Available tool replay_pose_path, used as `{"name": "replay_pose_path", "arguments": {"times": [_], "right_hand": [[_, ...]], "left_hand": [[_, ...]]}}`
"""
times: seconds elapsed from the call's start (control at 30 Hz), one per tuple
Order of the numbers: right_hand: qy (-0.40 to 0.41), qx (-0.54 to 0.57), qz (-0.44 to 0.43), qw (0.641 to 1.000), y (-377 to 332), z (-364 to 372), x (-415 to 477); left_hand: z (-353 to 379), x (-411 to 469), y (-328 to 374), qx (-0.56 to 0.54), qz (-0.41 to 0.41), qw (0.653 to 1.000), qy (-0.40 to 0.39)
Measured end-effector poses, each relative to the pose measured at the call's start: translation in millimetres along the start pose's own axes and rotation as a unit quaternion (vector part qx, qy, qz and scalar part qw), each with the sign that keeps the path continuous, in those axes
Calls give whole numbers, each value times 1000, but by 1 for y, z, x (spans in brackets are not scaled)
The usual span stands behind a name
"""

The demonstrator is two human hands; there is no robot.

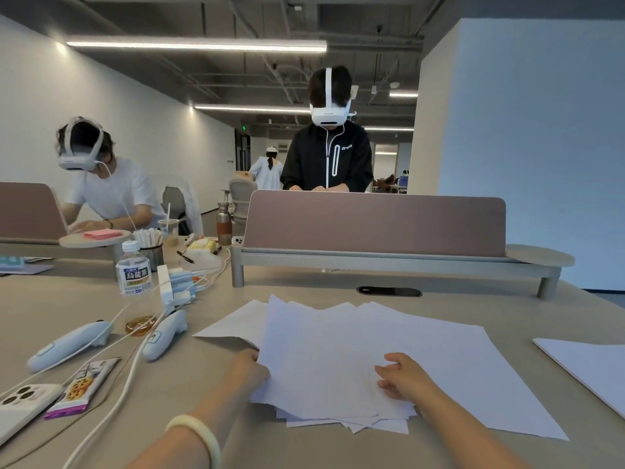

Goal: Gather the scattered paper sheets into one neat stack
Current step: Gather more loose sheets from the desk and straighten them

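Several white paper sheets (355, 353) lie overlapped in a loose, fanned pile on the beige desk (304, 286) in front of me, corners sticking out at the far and near edges. My left hand (248, 368) grips the pile's left edge, fingers tucked under the sheets. On top of the pile, near its middle, rests my right hand (404, 377) with loosely bent fingers touching the top sheet. One separate sheet (588, 367) lies apart at the right.
Left of the pile are two white controllers (162, 336), cables, a tea bottle (132, 274), a snack packet (83, 389) and a phone (23, 399). A brown divider on a shelf riser (372, 225) stands behind. Two persons in headsets work beyond it.
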State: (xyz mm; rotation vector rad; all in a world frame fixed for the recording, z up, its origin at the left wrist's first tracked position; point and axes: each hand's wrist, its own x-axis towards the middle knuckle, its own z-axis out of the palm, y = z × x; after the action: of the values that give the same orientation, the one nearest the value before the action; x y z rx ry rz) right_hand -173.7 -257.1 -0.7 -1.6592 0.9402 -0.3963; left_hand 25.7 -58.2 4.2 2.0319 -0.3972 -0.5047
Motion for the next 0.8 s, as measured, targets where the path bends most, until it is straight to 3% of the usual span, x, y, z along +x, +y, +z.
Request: {"name": "replay_pose_path", "arguments": {"times": [0.27,0.4,0.5,0.63,0.8], "right_hand": [[8,69,-6,998,1,4,-2],[-59,149,17,987,-13,5,-14],[-77,203,-13,976,-14,4,-13],[-17,152,-30,988,-4,-2,-10],[-52,101,-1,993,11,-22,-10]], "left_hand": [[-25,-11,-14,-99,8,995,-24],[-22,-30,-15,-166,35,982,-84],[-17,-43,-17,-183,47,971,-144],[-11,-48,-20,-176,26,961,-210],[1,-42,-17,-300,-51,938,-166]]}}
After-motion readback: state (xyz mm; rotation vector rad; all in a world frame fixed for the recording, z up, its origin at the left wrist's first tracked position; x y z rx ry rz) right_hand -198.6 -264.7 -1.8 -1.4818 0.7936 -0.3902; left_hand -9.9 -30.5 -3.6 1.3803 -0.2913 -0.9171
